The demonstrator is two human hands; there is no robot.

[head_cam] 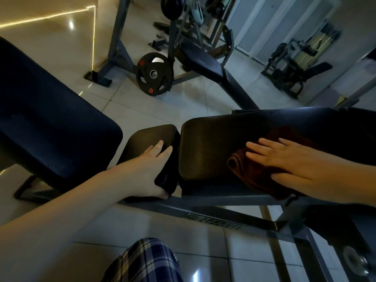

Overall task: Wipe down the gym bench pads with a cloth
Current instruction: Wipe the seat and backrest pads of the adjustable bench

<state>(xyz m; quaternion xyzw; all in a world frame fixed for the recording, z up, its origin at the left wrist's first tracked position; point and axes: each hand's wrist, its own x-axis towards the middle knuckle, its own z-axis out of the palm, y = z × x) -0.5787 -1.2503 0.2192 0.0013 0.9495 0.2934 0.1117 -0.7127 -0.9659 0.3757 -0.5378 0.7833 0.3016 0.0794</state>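
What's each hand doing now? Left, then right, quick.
Left hand: grips the small pad, thumb round its near edge.
Right hand: open, fingers flat, pressing the cloth.

I count two hands: the left hand and the right hand. There is one cloth. There are two black pads, the small pad and the big pad, one blue pad and one weight plate.

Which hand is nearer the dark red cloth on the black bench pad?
Right. The right hand lies flat on the dark red cloth; the left hand grips the smaller black pad, apart from it.
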